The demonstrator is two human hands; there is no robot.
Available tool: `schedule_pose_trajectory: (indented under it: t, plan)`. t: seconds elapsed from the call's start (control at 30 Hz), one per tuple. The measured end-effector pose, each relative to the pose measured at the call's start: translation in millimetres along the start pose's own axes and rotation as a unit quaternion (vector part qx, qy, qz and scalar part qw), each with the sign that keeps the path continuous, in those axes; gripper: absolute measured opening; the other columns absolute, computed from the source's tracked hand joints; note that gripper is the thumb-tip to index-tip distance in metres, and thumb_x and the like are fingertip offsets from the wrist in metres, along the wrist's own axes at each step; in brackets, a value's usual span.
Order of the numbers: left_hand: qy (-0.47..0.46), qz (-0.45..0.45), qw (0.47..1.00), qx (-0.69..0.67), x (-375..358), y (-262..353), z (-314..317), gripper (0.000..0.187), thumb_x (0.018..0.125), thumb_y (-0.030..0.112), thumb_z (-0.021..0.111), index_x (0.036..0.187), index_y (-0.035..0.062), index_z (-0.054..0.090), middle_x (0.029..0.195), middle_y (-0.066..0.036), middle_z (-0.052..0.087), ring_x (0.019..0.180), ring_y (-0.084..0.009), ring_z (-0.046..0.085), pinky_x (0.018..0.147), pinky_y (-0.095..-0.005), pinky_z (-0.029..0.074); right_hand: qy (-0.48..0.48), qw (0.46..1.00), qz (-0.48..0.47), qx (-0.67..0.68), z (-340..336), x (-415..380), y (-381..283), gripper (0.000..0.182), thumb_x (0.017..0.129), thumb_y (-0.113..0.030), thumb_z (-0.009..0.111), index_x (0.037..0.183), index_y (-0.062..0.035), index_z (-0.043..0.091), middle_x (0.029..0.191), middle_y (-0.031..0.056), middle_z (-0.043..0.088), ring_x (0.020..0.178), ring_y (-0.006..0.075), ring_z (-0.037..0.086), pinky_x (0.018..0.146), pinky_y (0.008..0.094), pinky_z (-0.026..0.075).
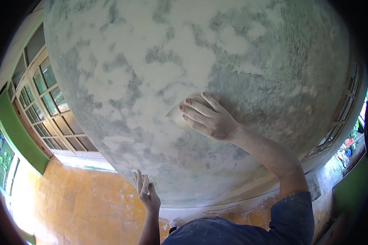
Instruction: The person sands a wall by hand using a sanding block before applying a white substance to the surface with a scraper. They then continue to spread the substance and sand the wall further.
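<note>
My right hand [212, 120] lies with its fingers stretched over a pale sheet that looks like sandpaper [176, 116], pressing it against the wall [151, 81]. A pointed corner of the sheet shows left of the fingertips; the rest is under the hand. The wall is patchy, with whitish filler over worn grey-green paint. Whitish dust coats the right hand and forearm. Lower down, my left hand [147, 192] is raised near the wall's bottom edge, its dusty fingers pointing up and slightly apart. I see nothing clearly held in it.
At the left stands a glazed, cream-framed door [49, 102] beside a green post [18, 130]. Orange-yellow floor tiles [86, 200] run below the wall. A window frame [341, 114] curves along the right edge, with a green surface [351, 196] below it.
</note>
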State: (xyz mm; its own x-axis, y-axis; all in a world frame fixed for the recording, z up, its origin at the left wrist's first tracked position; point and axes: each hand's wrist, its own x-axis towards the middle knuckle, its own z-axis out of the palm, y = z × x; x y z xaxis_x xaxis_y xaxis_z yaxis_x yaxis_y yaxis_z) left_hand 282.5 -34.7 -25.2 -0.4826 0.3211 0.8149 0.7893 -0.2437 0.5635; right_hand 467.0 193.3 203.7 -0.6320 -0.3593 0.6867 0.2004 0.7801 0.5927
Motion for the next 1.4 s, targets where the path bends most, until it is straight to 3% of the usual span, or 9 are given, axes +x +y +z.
schedule_pose_trajectory:
  t: [0.17,0.27,0.5,0.77,0.9,1.0,1.1,1.27,1.4]
  plan:
    - [0.004,-0.024,1.000,0.013,-22.1,12.3,-1.3,0.029,0.094,0.013,0.048,0.118,0.0011,0.058,0.137,-0.027,0.042,0.131,-0.0482,0.029,0.106,-0.0552,0.025,0.032,0.999,0.018,-0.039,-31.4,8.1,43.2,0.019,0.084,-0.011,0.062,0.101,-0.0198,0.063,0.127,0.0045,0.057,0.126,0.0218,0.045,0.111,0.0513,0.021]
    - [-0.003,-0.031,0.999,0.025,-34.0,15.5,2.2,0.029,0.093,0.013,0.048,0.117,0.0008,0.059,0.136,-0.027,0.042,0.131,-0.0479,0.031,0.106,-0.0538,0.026,0.109,0.971,0.192,-0.094,-34.3,4.9,45.9,0.028,0.085,-0.009,0.060,0.110,-0.0204,0.063,0.133,0.0006,0.052,0.131,0.0196,0.038,0.113,0.0525,0.014]
    - [-0.020,-0.028,0.999,0.010,-39.6,20.2,6.3,0.029,0.091,0.010,0.050,0.118,0.0015,0.059,0.134,-0.027,0.045,0.131,-0.0475,0.032,0.106,-0.0534,0.027,-0.051,0.997,-0.021,0.051,3.7,-15.0,-0.4,0.010,0.083,-0.016,0.063,0.093,-0.0185,0.063,0.128,0.0044,0.056,0.123,0.0218,0.048,0.112,0.0521,0.017]
    - [-0.024,-0.047,0.998,-0.025,-40.7,3.5,9.8,0.032,0.091,0.006,0.048,0.122,0.0000,0.055,0.137,-0.026,0.042,0.132,-0.0460,0.030,0.106,-0.0520,0.028,0.198,0.966,0.139,-0.085,-3.6,-2.9,34.2,0.008,0.080,-0.016,0.067,0.087,-0.0175,0.062,0.122,0.0025,0.060,0.120,0.0204,0.051,0.111,0.0493,0.019]
    - [-0.055,-0.054,0.996,-0.042,-38.4,-16.3,9.4,0.035,0.091,0.003,0.046,0.124,-0.0006,0.053,0.138,-0.026,0.041,0.133,-0.0455,0.029,0.106,-0.0518,0.028,-0.052,0.988,0.142,-0.031,33.1,-112.5,-68.0,0.034,0.081,-0.017,0.065,0.115,-0.0204,0.060,0.139,0.0008,0.046,0.134,0.0199,0.034,0.115,0.0481,0.007]
    - [-0.070,-0.031,0.996,-0.036,-17.7,-26.7,5.9,0.035,0.090,0.001,0.043,0.124,-0.0002,0.053,0.139,-0.025,0.040,0.133,-0.0458,0.028,0.105,-0.0524,0.028,-0.069,0.973,0.203,-0.089,39.7,-188.2,-102.4,0.041,0.085,-0.020,0.061,0.125,-0.0205,0.055,0.146,0.0023,0.036,0.138,0.0221,0.026,0.116,0.0480,0.004]
    - [-0.067,0.034,0.997,0.016,4.0,-39.3,-0.1,0.037,0.093,0.005,0.041,0.129,0.0032,0.051,0.141,-0.021,0.039,0.135,-0.0448,0.024,0.107,-0.0531,0.025,-0.036,0.927,0.342,-0.152,23.5,-212.5,-101.9,0.039,0.089,-0.021,0.057,0.128,-0.0146,0.053,0.146,0.0074,0.036,0.138,0.0275,0.026,0.114,0.0486,0.011]
    - [-0.086,0.112,0.989,0.033,42.6,-50.6,6.0,0.039,0.097,0.016,0.040,0.135,0.0082,0.046,0.143,-0.020,0.036,0.135,-0.0434,0.024,0.108,-0.0542,0.024,0.229,0.755,0.607,-0.096,16.5,-195.0,-74.6,0.048,0.091,-0.013,0.054,0.136,-0.0030,0.041,0.145,0.0226,0.030,0.138,0.0341,0.022,0.112,0.0476,0.019]
    - [-0.070,0.164,0.984,-0.016,70.4,-38.4,23.0,0.040,0.098,0.019,0.038,0.137,0.0088,0.043,0.143,-0.019,0.036,0.135,-0.0414,0.026,0.109,-0.0548,0.022,0.099,0.857,0.501,-0.073,79.6,-193.5,-139.8,0.059,0.090,-0.025,0.056,0.140,-0.0053,0.035,0.149,0.0189,0.025,0.139,0.0367,0.019,0.111,0.0516,0.014]
